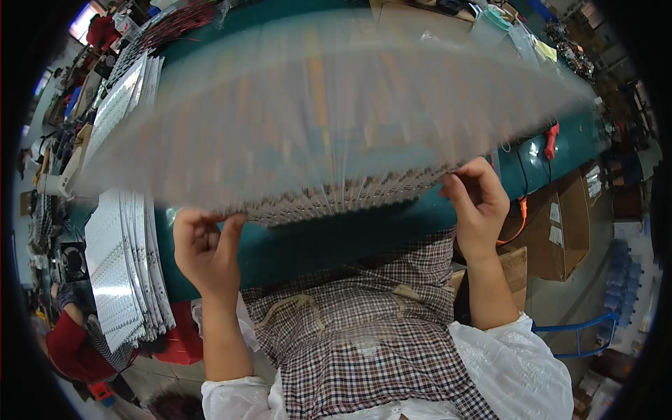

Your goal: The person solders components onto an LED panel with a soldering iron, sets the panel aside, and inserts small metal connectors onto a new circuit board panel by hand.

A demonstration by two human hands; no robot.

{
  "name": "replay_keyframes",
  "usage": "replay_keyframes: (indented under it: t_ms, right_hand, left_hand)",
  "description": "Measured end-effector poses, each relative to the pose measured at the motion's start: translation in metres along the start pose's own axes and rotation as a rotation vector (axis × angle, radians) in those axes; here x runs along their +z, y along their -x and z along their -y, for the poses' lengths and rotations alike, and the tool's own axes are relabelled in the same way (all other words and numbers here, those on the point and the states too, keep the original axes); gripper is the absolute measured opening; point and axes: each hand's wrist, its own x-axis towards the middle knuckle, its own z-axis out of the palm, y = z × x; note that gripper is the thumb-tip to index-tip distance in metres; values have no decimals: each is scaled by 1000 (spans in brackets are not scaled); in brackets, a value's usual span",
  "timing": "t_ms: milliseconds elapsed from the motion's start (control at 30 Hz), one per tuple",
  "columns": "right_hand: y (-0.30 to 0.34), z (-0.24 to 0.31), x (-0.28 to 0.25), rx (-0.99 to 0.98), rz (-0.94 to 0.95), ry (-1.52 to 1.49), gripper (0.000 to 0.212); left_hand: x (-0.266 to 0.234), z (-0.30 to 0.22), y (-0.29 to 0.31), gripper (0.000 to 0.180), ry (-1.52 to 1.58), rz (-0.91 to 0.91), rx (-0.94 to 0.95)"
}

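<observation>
A wide, greyish sheet (336,126), heavily smeared by motion, is tilted up over the green table (301,255). Rows of small dark marks run along its near edge; its exact kind I cannot make out. At the near left corner, my left hand (206,245) is closed, pinching the edge between thumb and fingers. My right hand (479,206) pinches the near right corner the same way. Beside my left hand lies a fanned stack of shiny silver strips with small dots or holes (122,273), partly covered by the blurred sheet.
A red-handled tool (551,142) lies at the table's right, near an orange cable (516,227). An open cardboard box (567,238) stands below. A tub with a teal lid (495,21) is at the far right. Another person's red sleeve (73,346) shows at lower left.
</observation>
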Motion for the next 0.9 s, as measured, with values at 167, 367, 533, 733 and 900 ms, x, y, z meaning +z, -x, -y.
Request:
replay_keyframes:
  t_ms: [167, 367, 533, 733, 900]
  right_hand:
    - [-13, 2, 5, 324, 15, 0, 19]
    - [-26, -16, 11, 486, 106, 240, 26]
    - [-32, -32, 14, 370, 165, 457, 30]
    - [-33, -34, 9, 115, 139, 704, 32]
    - [-27, 23, 17, 67, 258, 348, 36]
  left_hand:
    - [21, -3, -28, 24, -85, 162, -298]
    - [35, 36, -38, 26, -307, 286, -365]
    - [44, 33, -42, 30, -473, 281, -330]
    - [47, 8, -37, 42, -743, 159, -121]
    - [55, -57, -16, 19, 43, 618, -423]
